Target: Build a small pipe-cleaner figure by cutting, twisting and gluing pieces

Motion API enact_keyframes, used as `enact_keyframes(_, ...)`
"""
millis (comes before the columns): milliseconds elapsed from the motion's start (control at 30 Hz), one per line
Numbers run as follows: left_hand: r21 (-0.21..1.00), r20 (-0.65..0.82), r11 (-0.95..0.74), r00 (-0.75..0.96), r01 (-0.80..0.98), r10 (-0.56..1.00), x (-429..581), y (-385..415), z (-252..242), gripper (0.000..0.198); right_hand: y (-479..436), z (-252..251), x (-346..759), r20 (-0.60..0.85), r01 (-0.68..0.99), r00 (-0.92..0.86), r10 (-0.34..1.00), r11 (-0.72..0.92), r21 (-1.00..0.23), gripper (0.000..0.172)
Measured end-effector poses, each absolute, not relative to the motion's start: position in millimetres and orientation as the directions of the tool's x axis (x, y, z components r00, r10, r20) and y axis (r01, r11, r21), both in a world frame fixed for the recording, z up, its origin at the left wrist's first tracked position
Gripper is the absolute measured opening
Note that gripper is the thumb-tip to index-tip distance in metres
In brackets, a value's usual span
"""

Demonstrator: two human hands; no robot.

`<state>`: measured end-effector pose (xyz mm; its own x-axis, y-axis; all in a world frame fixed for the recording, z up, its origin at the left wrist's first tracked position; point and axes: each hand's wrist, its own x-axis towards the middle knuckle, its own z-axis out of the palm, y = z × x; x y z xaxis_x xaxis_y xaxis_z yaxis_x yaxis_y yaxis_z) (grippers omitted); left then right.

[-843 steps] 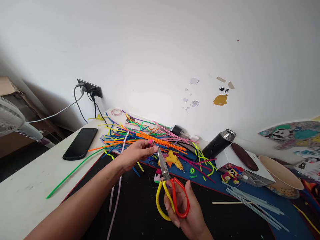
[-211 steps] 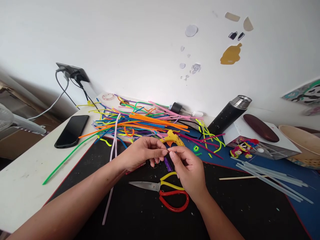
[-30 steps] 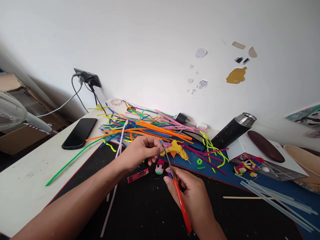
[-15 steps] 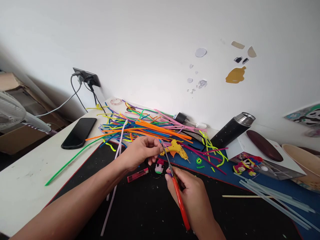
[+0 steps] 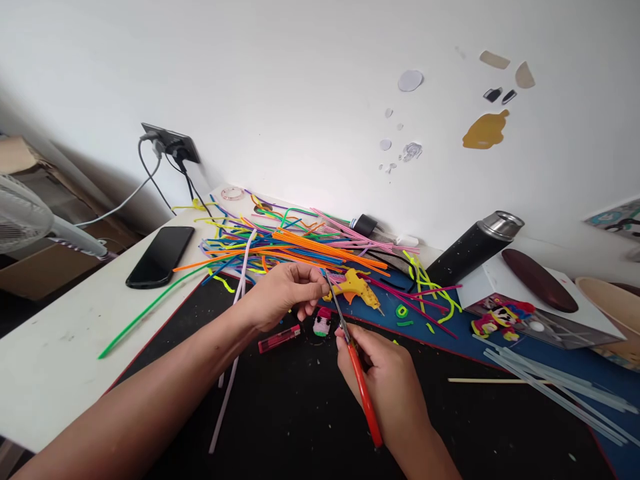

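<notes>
Pinching a tiny piece [image 5: 324, 288] between thumb and fingertips, the left hand [image 5: 283, 293] hovers above the black mat [image 5: 280, 427], just before the cleaner pile [image 5: 300, 245]. The piece is too small to make out. The right hand [image 5: 387, 387] is clasped around the scissors [image 5: 350, 347], whose blades point up to the piece at the left fingertips. The hand covers most of the red handle, and I cannot tell whether the blades are parted.

A flask [image 5: 473, 247] leans capped against the white box [image 5: 505, 283], its contents hidden. A dark oval thing [image 5: 539, 289] lies on the box. A toy [image 5: 495, 321] shows at the box's front, and whether it is inside or just before it cannot be told. A bowl [image 5: 613, 307] is cut off by the right edge, so its inside does not show.

A glue gun [image 5: 355, 285] lies just behind the blades, partly under the cleaners. A small figure [image 5: 323, 323] and a lighter [image 5: 279, 339] lie on the mat below the left hand. A fan [image 5: 25, 217] is cut off at the left edge. A phone [image 5: 160, 255] lies on the white table [image 5: 50, 360].
</notes>
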<state>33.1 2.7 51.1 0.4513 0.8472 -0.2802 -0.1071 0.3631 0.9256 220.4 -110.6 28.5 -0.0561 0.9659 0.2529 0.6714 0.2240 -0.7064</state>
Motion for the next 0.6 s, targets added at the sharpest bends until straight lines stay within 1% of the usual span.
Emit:
enact_keyframes(200, 0.914, -0.290, 0.387, 0.474, -0.120, 0.831, 31.5, 3.1, 50.1, 0.027, -111.5, 30.3, 218.2, 0.250, 0.678, -0.048, 0.967, 0.216, -0.702, 0.027)
enact_keyframes(600, 0.857, -0.340, 0.488, 0.528, -0.168, 0.778, 30.1, 5.0, 48.5, 0.027, -111.8, 26.7, 214.8, 0.312, 0.665, -0.041, 0.949, 0.259, -0.701, 0.024)
